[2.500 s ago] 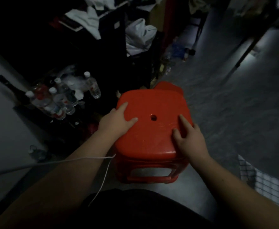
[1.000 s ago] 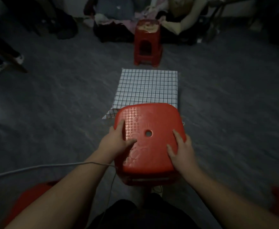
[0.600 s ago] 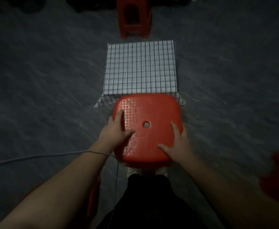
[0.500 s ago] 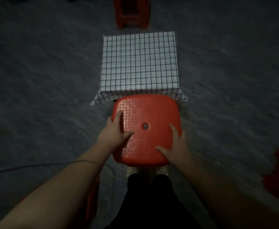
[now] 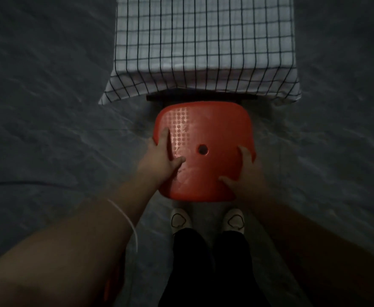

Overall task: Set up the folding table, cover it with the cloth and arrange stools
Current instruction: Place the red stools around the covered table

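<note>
**Red stool at the near edge of the covered table**

The grey floor (image 5: 48,107) is filling the whole view, and the checked cloth (image 5: 203,41) is lying flat over the table (image 5: 201,97), hanging down on the near side with only a dark strip of table edge peeking out under it. Just beside that edge, the red stool (image 5: 212,129) is sitting square between table and person. Its legs are hidden under the seat, so I cannot tell if it is touching the floor.

The left hand (image 5: 159,160) is gripping the seat's left side, thumb and forefinger lying on top. The right hand (image 5: 248,173) is gripping the right side the same way.

Below the seat, two white shoes (image 5: 180,220) are pointing at the table. A thin white cable (image 5: 126,218) is trailing across the left forearm. A small round hole (image 5: 202,149) is showing in the middle of the seat.
</note>
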`<control>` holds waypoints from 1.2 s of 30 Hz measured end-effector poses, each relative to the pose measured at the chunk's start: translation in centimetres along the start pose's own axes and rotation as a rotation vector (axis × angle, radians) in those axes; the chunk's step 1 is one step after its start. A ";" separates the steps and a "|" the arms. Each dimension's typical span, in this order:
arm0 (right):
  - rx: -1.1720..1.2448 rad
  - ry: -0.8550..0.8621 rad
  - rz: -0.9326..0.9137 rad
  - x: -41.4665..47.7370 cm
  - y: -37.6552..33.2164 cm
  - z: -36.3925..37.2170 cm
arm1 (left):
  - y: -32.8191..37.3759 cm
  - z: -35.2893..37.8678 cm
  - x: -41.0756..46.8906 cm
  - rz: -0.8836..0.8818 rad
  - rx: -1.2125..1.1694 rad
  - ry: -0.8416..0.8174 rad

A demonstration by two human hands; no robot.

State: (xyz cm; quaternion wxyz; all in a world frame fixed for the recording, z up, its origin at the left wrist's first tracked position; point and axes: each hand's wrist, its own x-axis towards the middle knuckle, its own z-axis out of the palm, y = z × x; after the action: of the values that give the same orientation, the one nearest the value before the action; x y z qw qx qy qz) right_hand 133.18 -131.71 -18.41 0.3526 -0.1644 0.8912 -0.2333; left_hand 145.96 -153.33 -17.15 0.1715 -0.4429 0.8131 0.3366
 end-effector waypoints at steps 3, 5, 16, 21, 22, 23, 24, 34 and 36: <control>-0.062 0.044 -0.008 0.6 0.7 0.7 | -0.3 1.1 0.9 0.041 -0.015 0.025; -0.096 0.035 -0.004 0.6 0.7 0.5 | -0.5 1.0 1.2 0.054 -0.042 0.030; -0.408 -0.106 -0.107 -4.6 -6.4 -9.6 | 3.2 -7.1 -9.3 -0.007 0.242 -0.004; -0.550 -0.059 -0.345 -13.6 -11.2 -16.5 | 9.1 -12.2 -20.8 0.039 0.273 0.171; -0.566 -0.045 -0.388 -15.4 -11.8 -17.6 | 10.2 -13.0 -22.6 0.047 0.261 0.187; -0.568 -0.038 -0.417 -17.0 -12.5 -18.6 | 10.9 -13.8 -24.0 0.037 0.224 0.203; -0.556 -0.032 -0.434 -18.8 -13.1 -19.5 | 11.4 -14.8 -25.5 0.016 0.157 0.226; -0.509 0.097 -0.730 -26.7 -23.5 -26.1 | 9.6 -24.2 -33.9 -0.059 0.212 0.493; -0.519 0.074 -0.804 -27.6 -25.9 -25.7 | 8.4 -25.6 -35.9 -0.095 0.178 0.529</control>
State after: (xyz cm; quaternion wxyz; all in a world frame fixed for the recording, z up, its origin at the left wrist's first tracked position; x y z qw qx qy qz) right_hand 137.62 -133.06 27.17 0.1500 -0.5703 0.7977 -0.1266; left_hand 159.13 -146.36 25.16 0.0072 -0.5360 0.8344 0.1281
